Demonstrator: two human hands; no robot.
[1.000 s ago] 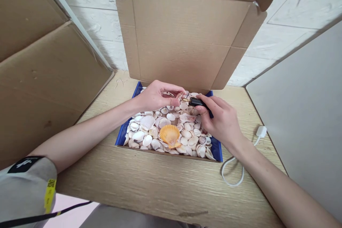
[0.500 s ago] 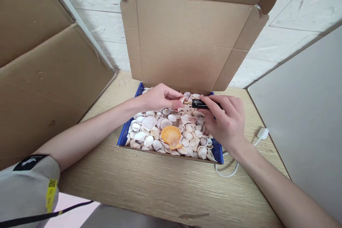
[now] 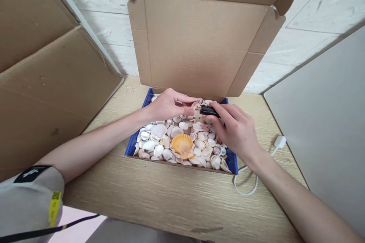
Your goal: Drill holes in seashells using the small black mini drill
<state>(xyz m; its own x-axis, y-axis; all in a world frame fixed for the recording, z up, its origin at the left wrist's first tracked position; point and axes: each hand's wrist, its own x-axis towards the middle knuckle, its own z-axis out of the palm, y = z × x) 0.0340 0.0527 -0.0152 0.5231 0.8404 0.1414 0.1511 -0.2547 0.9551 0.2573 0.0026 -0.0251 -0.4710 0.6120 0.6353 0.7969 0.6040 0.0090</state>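
A shallow blue-lined cardboard box (image 3: 131,145) lies on the wooden table (image 3: 176,197), filled with several pale seashells and one large orange scallop shell (image 3: 181,144). My left hand (image 3: 167,104) hovers over the far part of the box, its thumb and fingers pinched on a small pinkish shell (image 3: 195,104). My right hand (image 3: 235,129) is closed round a small black tool (image 3: 208,110) whose tip points at that shell.
The box lid (image 3: 199,41) stands upright behind the shells. A large cardboard panel (image 3: 51,79) leans at the left and a grey panel (image 3: 322,114) stands at the right. A white cable with a plug (image 3: 279,141) lies beside my right wrist.
My right hand has drawn a little nearer and turned the black tool, whose thin gold tip no longer shows. The white cable has shifted with the hand. My left hand keeps its pinch.
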